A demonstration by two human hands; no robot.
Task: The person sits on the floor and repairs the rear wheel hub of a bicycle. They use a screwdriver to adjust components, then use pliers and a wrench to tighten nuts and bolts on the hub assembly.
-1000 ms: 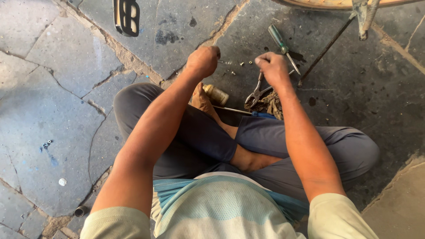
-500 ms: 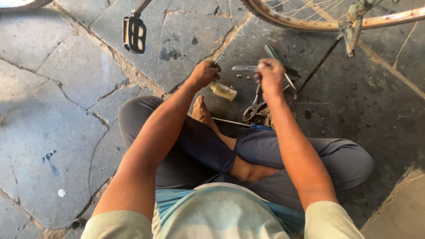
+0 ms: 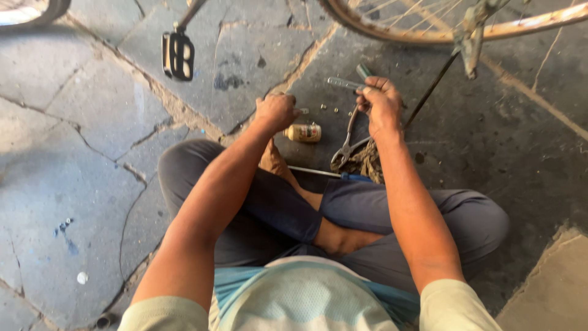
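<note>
Grey stone floor with brownish cracks — darker and oil-stained toward its top right. Black pedal, rusty tan wheel rim, small yellowish-brown tin, silver pliers — plus blue-grey trousers, pale green-and-cream shirt.

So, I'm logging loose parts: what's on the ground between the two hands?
In the head view, a few small nuts lie on the stone between the left hand and right hand.

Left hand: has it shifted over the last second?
Yes. Judged against the small can, which lies where it was, the left hand has drawn back toward the person and is now closer to the can.
</note>
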